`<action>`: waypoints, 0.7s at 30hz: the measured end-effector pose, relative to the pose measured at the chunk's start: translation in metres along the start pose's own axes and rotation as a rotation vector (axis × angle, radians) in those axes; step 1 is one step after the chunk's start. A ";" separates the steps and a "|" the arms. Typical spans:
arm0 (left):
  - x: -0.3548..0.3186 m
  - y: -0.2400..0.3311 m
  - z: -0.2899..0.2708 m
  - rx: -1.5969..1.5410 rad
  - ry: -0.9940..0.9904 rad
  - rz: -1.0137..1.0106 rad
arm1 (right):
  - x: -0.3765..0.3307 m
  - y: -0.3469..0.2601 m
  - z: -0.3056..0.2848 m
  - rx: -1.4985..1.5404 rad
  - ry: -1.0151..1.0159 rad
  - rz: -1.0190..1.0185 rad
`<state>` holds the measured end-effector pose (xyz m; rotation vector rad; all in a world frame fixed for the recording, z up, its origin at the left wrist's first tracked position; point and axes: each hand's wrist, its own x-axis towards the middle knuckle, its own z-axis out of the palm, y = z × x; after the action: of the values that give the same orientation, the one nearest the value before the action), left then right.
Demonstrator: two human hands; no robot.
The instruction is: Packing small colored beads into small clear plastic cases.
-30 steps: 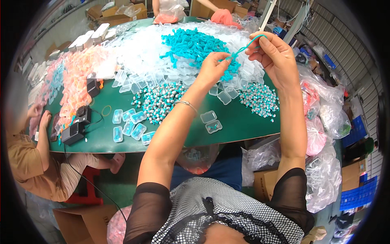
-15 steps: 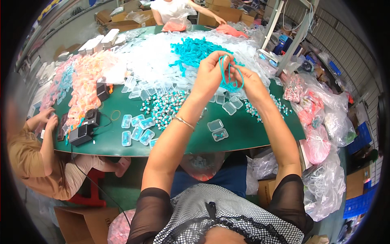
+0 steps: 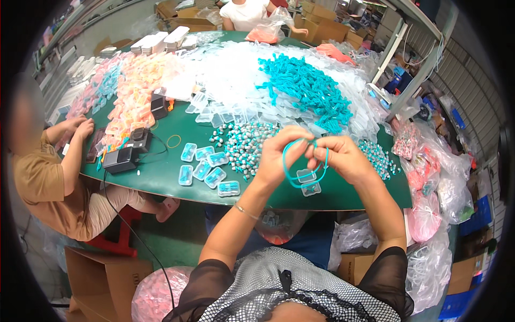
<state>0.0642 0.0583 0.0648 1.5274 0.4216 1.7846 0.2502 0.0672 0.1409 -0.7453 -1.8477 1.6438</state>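
Observation:
A thin teal cord (image 3: pixel 292 184) hangs in loops between my two hands above the near part of the table. My left hand (image 3: pixel 284 153) pinches it with the fingertips. My right hand (image 3: pixel 346 156) pinches the same cord close beside, thumb against fingers. Below the cord loops, an open clear plastic case (image 3: pixel 311 189) lies on the green table (image 3: pixel 257 201), partly covered by the cord. Small teal and grey rounded pieces (image 3: pixel 247 145) are heaped left of my left hand. Farther back lies a big pile of teal cords (image 3: pixel 306 88).
Several closed clear cases with teal contents (image 3: pixel 201 170) lie at left, near black boxes (image 3: pixel 119 160) with a cable. Clear empty cases (image 3: pixel 225 75) cover the table's middle. A person in brown (image 3: pixel 51 182) sits at left, another in white (image 3: pixel 244 13) opposite. Bagged goods (image 3: pixel 424 214) fill the right side.
Both hands, with the cord, have come down and nearer from over the teal pile to above the open case. The cord loop hangs wider now. The view has shifted.

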 end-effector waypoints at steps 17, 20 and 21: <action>-0.108 -0.028 0.003 0.450 -0.236 -0.291 | 0.221 -0.076 -0.061 -0.170 0.179 -0.279; -0.110 -0.034 0.002 0.547 -0.253 -0.219 | 0.267 -0.063 -0.102 0.383 0.704 -0.148; -0.111 -0.033 -0.003 0.555 -0.242 -0.220 | 0.270 -0.047 -0.095 0.259 0.662 -0.155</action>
<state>0.0743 0.0024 -0.0357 1.9544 0.9795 1.3497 0.1295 0.3221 0.2077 -0.8722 -1.1704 1.2913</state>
